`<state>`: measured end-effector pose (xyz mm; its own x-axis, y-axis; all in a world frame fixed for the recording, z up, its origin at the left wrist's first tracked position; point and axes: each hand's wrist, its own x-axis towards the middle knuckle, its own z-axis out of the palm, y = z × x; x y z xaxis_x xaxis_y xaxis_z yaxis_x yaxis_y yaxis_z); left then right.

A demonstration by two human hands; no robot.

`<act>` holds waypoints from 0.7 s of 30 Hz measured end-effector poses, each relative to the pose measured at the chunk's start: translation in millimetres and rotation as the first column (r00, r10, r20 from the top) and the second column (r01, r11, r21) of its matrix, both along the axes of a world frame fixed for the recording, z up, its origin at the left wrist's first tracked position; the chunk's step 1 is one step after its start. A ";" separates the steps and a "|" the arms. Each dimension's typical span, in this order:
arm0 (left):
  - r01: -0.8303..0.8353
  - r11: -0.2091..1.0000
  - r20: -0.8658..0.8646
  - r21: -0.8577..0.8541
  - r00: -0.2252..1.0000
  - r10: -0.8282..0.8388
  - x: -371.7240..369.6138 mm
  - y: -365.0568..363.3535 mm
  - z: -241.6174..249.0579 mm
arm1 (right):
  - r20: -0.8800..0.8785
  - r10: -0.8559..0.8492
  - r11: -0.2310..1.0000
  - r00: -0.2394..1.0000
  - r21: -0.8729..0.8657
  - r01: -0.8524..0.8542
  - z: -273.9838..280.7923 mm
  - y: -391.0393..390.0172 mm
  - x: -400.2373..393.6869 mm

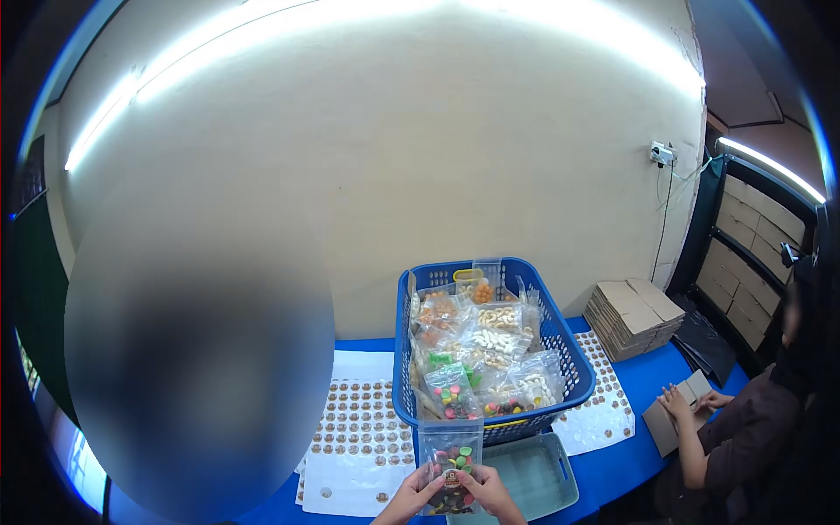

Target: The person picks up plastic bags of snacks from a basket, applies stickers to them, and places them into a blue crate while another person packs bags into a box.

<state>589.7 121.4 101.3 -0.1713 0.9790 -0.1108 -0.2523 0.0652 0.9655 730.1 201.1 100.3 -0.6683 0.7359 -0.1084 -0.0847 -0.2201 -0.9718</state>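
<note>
Between my hands is a clear zip pouch (452, 442) of colourful round candies, held upright at the lower middle of the head view. My left hand (415, 495) grips its left edge and my right hand (491, 493) its right edge. Both thumbs press on the front, beside a round brown sticker (451, 479). Just behind the pouch stands a blue perforated basket (569, 350), heaped with clear bags of nuts (497, 339), orange pieces and candies. A grey-green tray (547, 481) sits under the basket's front, partly hidden by my right hand.
Sheets of round stickers (359, 429) lie left of the basket, and another sheet (604, 411) lies right. Flattened cardboard boxes (630, 319) are stacked at the back right. A co-worker at the right has their hands on a folded cardboard piece (669, 424). A blurred oval hides the left side.
</note>
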 end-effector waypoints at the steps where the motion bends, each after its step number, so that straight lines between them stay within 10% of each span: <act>1: -0.005 1.000 -0.020 0.027 1.000 0.006 0.7 -1.0 -4.3 | -0.006 0.050 0.998 0.999 -0.027 -0.050 -1.8 0.7 2.0; 21: -0.014 0.994 0.027 0.108 1.000 0.011 26.2 -22.3 -8.7 | -0.040 0.101 0.985 0.994 -0.133 -0.106 -18.8 -55.2 25.0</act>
